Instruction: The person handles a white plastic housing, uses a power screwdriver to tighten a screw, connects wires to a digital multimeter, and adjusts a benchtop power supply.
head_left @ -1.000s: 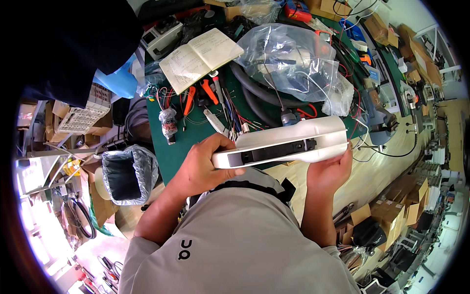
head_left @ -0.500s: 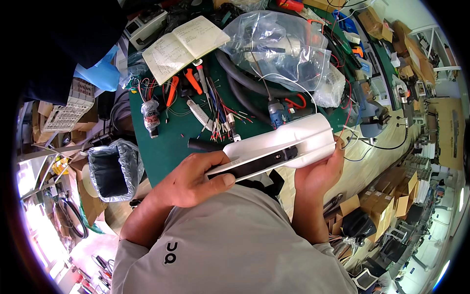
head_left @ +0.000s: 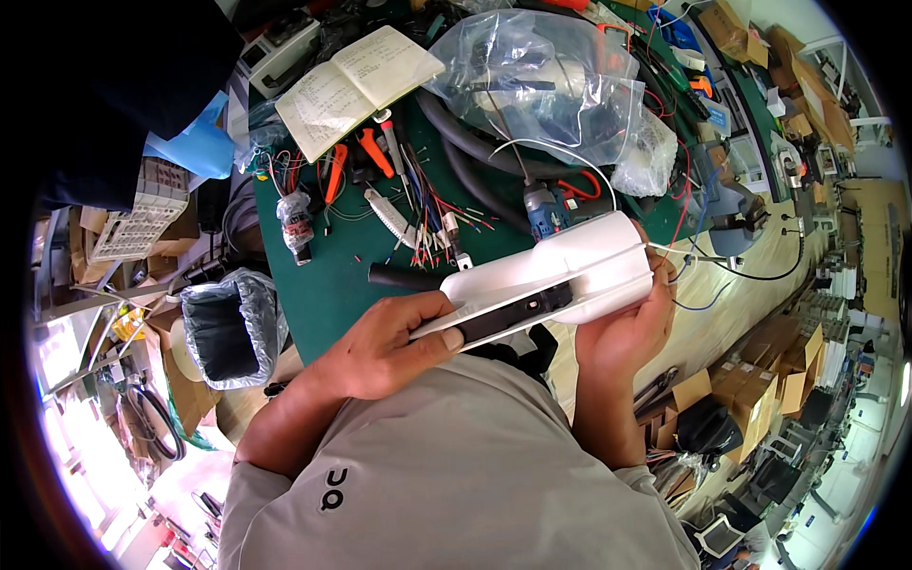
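Observation:
A white curved plastic housing point(head_left: 560, 252), open along its near side, is held up in front of my body at the table's near edge. Set in its long slot is a black strip-like part point(head_left: 518, 313) with a small switch-like detail. My left hand point(head_left: 389, 347) is closed on the narrow left end, thumb on the near side and fingers behind. At the wide right end, my right hand point(head_left: 627, 328) grips the rim from below, its fingertips partly hidden. Thin white, red and blue wires point(head_left: 698, 252) run beside those fingertips; whether they are pinched I cannot tell.
On the green table point(head_left: 323, 309) lie an open notebook point(head_left: 361, 85), orange-handled tools point(head_left: 375, 152), a bundle of wires point(head_left: 432, 209), a blue power drill point(head_left: 543, 211) and a large clear plastic bag point(head_left: 541, 85). A lined bin point(head_left: 233, 328) stands left; cardboard boxes point(head_left: 746, 404) sit right.
The housing has shifted slightly right in the picture, both hands moving along with it. My right fingers sit a little higher by the rim. The whole view has also shifted a little.

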A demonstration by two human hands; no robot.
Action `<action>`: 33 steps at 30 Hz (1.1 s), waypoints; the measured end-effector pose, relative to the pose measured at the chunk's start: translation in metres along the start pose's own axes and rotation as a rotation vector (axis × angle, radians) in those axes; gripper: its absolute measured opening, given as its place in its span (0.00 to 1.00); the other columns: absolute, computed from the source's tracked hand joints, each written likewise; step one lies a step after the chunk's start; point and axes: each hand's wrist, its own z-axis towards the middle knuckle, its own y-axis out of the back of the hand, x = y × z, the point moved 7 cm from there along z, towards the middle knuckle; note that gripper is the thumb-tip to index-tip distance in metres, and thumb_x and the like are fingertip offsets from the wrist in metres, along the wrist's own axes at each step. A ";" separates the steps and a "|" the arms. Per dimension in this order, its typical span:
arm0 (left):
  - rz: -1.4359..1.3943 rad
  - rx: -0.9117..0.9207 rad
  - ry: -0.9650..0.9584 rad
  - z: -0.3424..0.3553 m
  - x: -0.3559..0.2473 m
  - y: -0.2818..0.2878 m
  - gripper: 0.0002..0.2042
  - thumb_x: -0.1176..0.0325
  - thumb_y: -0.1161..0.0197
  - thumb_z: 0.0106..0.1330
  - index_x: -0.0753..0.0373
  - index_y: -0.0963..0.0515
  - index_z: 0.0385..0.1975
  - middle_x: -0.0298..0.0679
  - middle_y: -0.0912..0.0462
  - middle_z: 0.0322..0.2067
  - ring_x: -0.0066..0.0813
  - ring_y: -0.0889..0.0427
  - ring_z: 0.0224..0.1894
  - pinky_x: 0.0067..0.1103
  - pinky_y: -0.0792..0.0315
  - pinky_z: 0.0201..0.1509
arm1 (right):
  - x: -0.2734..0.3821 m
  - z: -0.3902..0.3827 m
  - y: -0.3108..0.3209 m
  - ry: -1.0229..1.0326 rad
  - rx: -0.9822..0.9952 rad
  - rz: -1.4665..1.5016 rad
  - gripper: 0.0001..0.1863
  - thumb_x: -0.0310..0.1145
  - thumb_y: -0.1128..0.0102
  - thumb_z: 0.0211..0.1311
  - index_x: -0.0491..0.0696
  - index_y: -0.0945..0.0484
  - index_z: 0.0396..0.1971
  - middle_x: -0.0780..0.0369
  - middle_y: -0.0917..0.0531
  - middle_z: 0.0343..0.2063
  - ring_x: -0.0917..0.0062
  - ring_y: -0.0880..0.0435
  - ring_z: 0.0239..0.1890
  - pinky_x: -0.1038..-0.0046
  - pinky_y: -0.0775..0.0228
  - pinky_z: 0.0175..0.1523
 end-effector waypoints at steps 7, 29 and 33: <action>0.013 -0.023 -0.011 0.003 0.002 -0.002 0.14 0.61 0.43 0.67 0.69 0.25 0.36 0.41 0.27 0.22 0.27 0.31 0.25 0.27 0.36 0.31 | -0.003 0.003 0.005 -0.019 -0.002 0.047 0.11 0.34 0.60 0.73 0.43 0.32 0.41 0.43 0.26 0.54 0.63 0.22 0.53 0.60 0.27 0.59; 0.117 -0.126 0.048 0.018 -0.008 -0.010 0.21 0.50 0.40 0.66 0.64 0.29 0.24 0.33 0.24 0.19 0.17 0.30 0.23 0.20 0.37 0.27 | 0.020 0.000 -0.013 0.240 0.172 -0.103 0.09 0.31 0.60 0.69 0.40 0.34 0.34 0.38 0.26 0.52 0.62 0.22 0.50 0.62 0.29 0.57; 0.114 -0.115 0.040 0.017 -0.005 -0.010 0.22 0.49 0.40 0.67 0.64 0.29 0.25 0.33 0.25 0.19 0.16 0.31 0.24 0.20 0.37 0.27 | 0.019 0.002 -0.015 0.238 0.198 -0.090 0.10 0.32 0.60 0.69 0.40 0.35 0.34 0.38 0.26 0.52 0.62 0.21 0.49 0.62 0.29 0.56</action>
